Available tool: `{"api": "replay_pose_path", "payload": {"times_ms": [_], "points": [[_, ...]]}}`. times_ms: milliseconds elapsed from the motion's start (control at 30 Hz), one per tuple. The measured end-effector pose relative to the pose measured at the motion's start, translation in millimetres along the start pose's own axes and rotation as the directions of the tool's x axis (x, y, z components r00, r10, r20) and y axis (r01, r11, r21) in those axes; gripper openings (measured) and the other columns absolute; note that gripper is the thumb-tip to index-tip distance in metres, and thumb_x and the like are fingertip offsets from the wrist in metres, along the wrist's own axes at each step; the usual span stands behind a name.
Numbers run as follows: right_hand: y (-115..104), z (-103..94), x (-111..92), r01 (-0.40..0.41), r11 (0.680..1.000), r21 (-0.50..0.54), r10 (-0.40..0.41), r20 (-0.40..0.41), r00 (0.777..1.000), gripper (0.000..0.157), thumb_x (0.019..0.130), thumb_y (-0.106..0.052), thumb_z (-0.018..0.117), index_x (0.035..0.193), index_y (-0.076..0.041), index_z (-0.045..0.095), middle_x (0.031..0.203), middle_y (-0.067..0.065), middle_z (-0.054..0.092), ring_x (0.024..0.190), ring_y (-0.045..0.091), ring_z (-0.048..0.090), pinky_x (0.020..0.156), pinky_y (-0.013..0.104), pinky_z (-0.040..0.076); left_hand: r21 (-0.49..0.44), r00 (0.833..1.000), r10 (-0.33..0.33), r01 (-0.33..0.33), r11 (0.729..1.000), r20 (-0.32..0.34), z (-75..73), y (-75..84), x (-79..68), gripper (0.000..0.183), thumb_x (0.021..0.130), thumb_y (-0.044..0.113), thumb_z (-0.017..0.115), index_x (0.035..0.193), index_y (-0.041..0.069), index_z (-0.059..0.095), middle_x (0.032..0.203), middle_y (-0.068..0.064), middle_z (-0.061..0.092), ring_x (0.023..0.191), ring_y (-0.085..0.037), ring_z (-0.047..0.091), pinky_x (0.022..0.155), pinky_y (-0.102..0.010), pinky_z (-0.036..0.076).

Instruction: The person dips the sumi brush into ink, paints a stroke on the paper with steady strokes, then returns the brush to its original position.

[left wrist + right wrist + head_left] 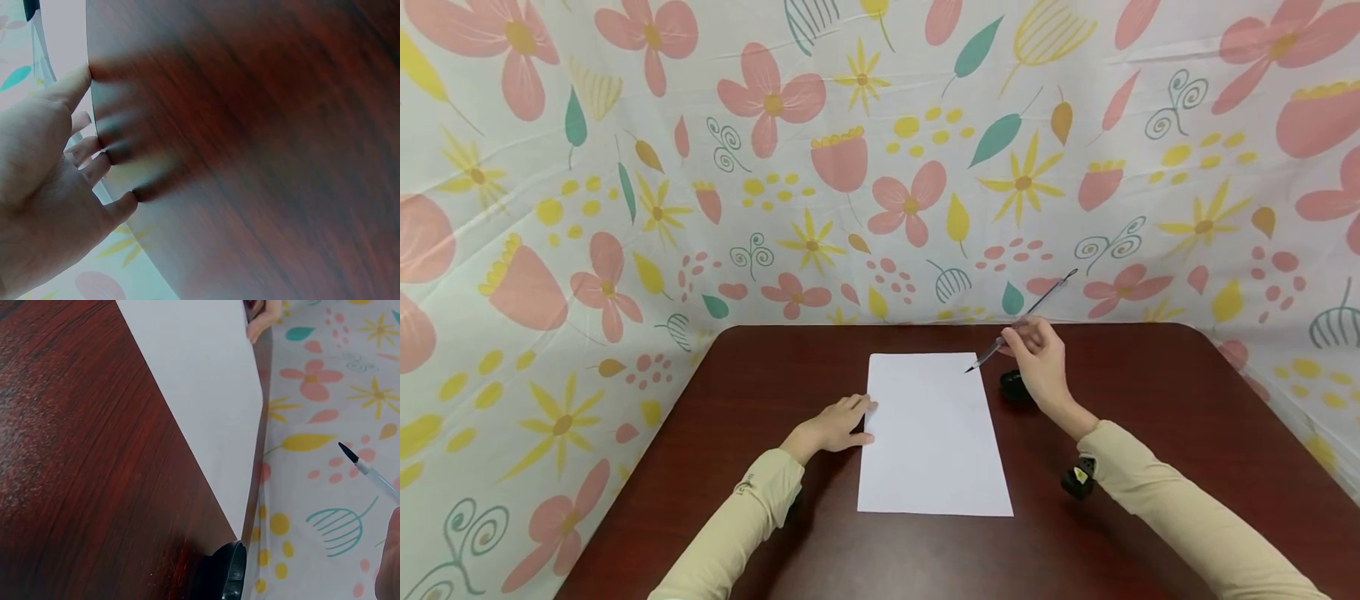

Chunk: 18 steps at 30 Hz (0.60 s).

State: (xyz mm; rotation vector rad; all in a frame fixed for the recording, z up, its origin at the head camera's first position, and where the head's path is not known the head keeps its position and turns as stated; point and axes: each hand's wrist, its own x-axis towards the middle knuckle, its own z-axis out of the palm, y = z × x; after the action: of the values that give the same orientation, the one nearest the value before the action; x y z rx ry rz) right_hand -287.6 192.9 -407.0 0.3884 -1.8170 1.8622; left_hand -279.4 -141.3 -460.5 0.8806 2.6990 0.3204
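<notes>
A blank white sheet of paper (932, 442) lies on the dark wooden table. My left hand (837, 423) rests at the sheet's left edge, its fingers spread and fingertips on the margin; the left wrist view shows the thumb and fingertips down at the paper's edge. My right hand (1037, 354) pinches a slim brush (1051, 292) with a dark pointed tip. The brush slants, its tip over the sheet's upper right corner in the head view. In the right wrist view the brush (375, 478) shows its black bristles raised above the tabletop.
A small black dish-like object (1015, 388) stands just right of the paper, below my right hand; its dark rim (236, 569) shows in the right wrist view. A flower-printed cloth (850, 208) hangs behind and beside the table (737, 500).
</notes>
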Motion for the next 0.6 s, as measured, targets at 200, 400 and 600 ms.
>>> {"api": "replay_pose_path", "payload": {"times_ms": [200, 400, 600], "points": [[13, 0.3, 4, 0.035, 0.999, -0.013, -0.035, 0.033, 0.999, 0.026, 0.087, -0.001, 0.057, 0.104, 0.016, 0.048, 0.088, 0.032, 0.057, 0.078, 0.013, 0.066, 0.071, 0.028, 0.054, -0.003, 1.000, 0.004, -0.004, 1.000, 0.001, -0.1, 1.5, -0.1, 0.059, 0.094, 0.032, 0.050, 0.142, 0.006, 0.027, 0.146, -0.016, 0.026, 0.136, -0.033, 0.026, 0.106, -0.050, 0.029], [15, 0.7, 7, 0.062, 0.998, -0.003, -0.062, 0.053, 0.997, 0.022, 0.087, -0.003, 0.058, 0.104, 0.010, 0.052, 0.086, 0.019, 0.060, 0.078, 0.011, 0.066, 0.070, 0.025, 0.054, -0.012, 1.000, 0.003, -0.003, 1.000, 0.001, -0.8, 3.0, -0.5, 0.059, 0.093, 0.032, 0.051, 0.142, 0.007, 0.027, 0.147, -0.016, 0.025, 0.136, -0.033, 0.025, 0.106, -0.050, 0.028], [2, 4.1, 6, 0.041, 0.999, -0.008, -0.040, 0.079, 0.996, 0.018, 0.087, -0.001, 0.058, 0.102, 0.008, 0.053, 0.086, 0.019, 0.062, 0.078, 0.015, 0.066, 0.071, 0.030, 0.054, -0.010, 1.000, -0.006, 0.006, 1.000, 0.001, 0.0, 1.1, 0.5, 0.059, 0.094, 0.033, 0.050, 0.142, 0.008, 0.027, 0.147, -0.015, 0.025, 0.136, -0.032, 0.025, 0.107, -0.049, 0.028]]}}
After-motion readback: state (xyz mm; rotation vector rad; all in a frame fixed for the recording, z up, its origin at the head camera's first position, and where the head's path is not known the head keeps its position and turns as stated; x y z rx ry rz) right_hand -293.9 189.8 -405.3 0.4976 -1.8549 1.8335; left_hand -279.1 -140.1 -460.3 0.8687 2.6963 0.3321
